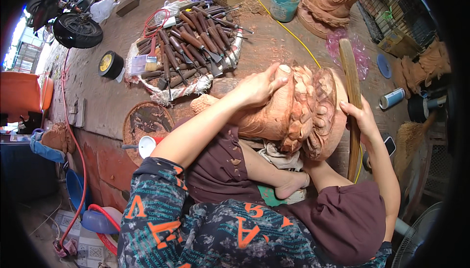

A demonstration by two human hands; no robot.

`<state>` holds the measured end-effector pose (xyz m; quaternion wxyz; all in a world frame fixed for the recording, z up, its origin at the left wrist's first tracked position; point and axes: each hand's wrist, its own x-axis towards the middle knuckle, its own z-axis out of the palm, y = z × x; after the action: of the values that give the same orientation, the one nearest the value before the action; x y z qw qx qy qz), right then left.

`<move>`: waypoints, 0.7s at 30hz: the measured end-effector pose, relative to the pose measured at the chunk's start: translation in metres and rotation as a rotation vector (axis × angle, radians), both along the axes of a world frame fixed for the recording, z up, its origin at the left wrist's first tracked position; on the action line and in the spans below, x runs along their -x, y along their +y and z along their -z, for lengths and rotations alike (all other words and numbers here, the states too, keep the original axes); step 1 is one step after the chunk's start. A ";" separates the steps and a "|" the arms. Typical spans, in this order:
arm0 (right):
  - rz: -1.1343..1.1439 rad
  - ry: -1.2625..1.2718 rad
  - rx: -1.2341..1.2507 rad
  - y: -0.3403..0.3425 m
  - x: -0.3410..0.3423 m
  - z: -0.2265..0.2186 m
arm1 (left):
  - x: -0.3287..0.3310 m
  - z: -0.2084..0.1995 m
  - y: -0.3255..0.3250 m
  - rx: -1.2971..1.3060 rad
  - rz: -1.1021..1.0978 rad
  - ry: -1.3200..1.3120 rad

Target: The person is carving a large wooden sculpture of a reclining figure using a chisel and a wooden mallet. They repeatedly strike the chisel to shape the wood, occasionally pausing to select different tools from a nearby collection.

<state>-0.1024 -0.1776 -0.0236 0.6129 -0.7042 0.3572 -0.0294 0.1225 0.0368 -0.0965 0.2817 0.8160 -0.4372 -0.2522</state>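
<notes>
Wood carving (298, 111), reddish, resting on the lap against the workbench (107, 96): left hand (262, 88) pressed flat on its top, right hand (361, 117) clamped around a long wooden stick (351, 92); best kept firmly braced, strokes short, bare foot (289, 186) clear.

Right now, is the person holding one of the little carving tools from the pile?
No, the left hand rests on the wooden carving and the right hand grips a long wooden stick; the chisels lie untouched.
</notes>
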 end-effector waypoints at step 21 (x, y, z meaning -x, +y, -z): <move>0.054 0.042 0.180 0.009 0.013 0.007 | -0.012 -0.004 0.001 -0.164 -0.030 0.045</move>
<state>-0.1156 -0.1687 -0.0307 0.5387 -0.7468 0.3848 -0.0631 0.1344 0.0379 -0.0920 0.2272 0.8370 -0.3964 -0.3013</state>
